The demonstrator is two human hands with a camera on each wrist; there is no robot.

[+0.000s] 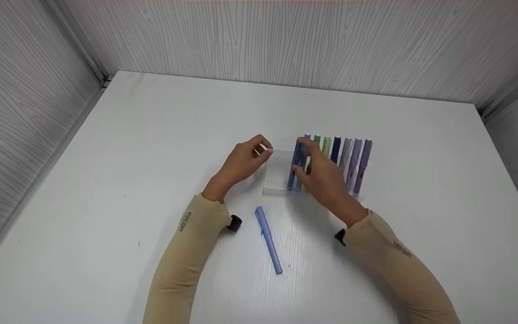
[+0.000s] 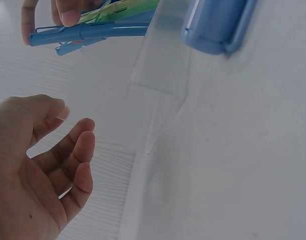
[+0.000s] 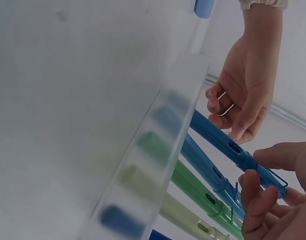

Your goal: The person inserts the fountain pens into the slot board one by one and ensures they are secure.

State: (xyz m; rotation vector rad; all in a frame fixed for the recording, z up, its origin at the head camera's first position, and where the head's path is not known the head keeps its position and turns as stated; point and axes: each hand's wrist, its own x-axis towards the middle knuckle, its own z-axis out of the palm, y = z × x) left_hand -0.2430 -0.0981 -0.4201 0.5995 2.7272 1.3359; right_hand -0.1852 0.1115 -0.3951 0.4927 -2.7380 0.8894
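Note:
A clear pen stand (image 1: pixel 279 173) holds a row of upright, leaning pens. My left hand (image 1: pixel 244 158) pinches the stand's upper left corner between thumb and index fingertip, its other fingers loosely bent. Near its cap, a blue pen (image 3: pixel 223 141) is held by my right hand (image 1: pixel 326 175); the pen's lower end sits at the stand's front lip (image 3: pixel 185 75). Directly beside it stands another blue pen (image 3: pixel 200 159), then a green pen (image 3: pixel 193 187). One light blue pen (image 1: pixel 269 240) lies loose on the table in front of the stand, between the forearms.
Farther right in the stand are a light green pen (image 3: pixel 183 212), a dark blue pen (image 1: pixel 336 148) and several purple-grey pens (image 1: pixel 355 159). The white table (image 1: pixel 187 112) meets a wood-grain panel (image 1: pixel 286 45) at the back, with side panels left and right.

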